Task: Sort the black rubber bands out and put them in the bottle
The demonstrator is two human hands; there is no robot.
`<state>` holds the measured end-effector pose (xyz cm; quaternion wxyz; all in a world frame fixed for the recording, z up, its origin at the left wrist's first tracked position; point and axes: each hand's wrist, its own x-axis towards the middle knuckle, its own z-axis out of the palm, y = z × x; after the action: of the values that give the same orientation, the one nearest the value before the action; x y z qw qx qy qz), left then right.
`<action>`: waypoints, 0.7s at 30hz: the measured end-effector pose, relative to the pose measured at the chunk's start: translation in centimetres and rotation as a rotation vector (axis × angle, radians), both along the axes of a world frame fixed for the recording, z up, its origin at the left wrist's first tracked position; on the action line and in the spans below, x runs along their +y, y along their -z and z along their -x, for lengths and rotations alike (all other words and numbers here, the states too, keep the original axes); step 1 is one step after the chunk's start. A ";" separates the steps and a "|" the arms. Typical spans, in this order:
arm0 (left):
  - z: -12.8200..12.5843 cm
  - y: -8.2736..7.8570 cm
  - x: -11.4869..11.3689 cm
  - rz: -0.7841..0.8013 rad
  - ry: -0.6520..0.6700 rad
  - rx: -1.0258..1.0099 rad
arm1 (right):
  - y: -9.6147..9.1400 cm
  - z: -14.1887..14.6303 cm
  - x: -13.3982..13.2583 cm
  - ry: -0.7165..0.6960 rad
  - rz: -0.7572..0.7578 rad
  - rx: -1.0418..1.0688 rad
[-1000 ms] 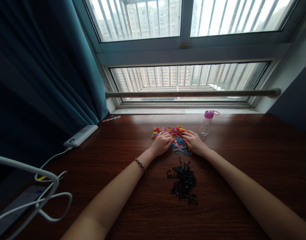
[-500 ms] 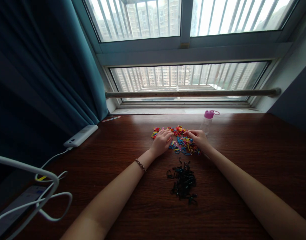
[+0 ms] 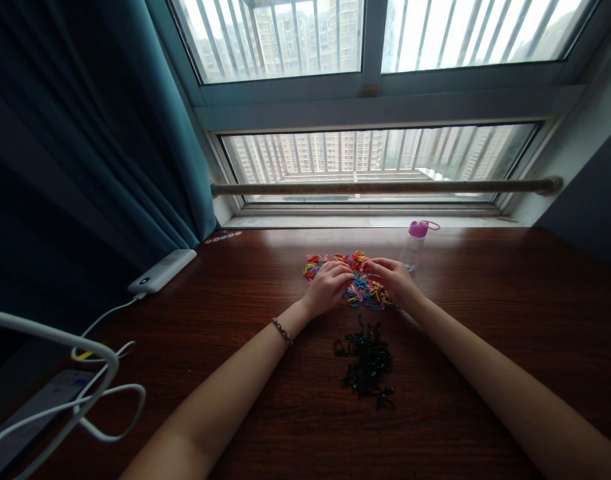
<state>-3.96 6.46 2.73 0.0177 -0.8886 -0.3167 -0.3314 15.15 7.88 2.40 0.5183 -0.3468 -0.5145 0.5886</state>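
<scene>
Small colourful elastic loops [image 3: 368, 293], in red, yellow, blue and pink, lie in a loose heap under both hands. My left hand [image 3: 330, 287] rests over the left and middle of this heap with its fingers curled and tips together. From the right, my right hand [image 3: 392, 279] reaches in, thumb and fingers pinched over the heap. The fingertips of both hands are close to each other, and what they pinch is too small to make out. Nearer to me lies a separate heap of black loops [image 3: 368, 363], touched by neither hand.
A clear bottle with a pink lid [image 3: 418, 229] stands just behind my right hand. At the left are a white power bank [image 3: 162, 271], looped white cables [image 3: 110, 363] and a phone [image 3: 40, 413]. A blue curtain [image 3: 150, 133] hangs beside the window.
My left hand has moved right across the colourful heap, towards the right hand. My right hand has shifted slightly left, bringing the fingertips closer together.
</scene>
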 end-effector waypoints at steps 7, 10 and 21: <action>-2.7 -2.1 -3.3 0.012 0.343 0.314 | 0.2 -0.5 0.5 0.056 0.057 0.115; -3.4 -1.9 -4.6 0.006 0.444 0.411 | 0.0 -0.5 0.4 0.038 0.056 0.089; -0.1 0.6 -0.4 0.022 -0.150 -0.160 | -3.0 -1.6 -1.5 -0.833 0.204 -0.442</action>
<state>-3.86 6.02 2.10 0.0074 -0.8331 -0.3865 -0.3957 16.75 6.37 5.41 0.0799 -0.2773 -0.6470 0.7057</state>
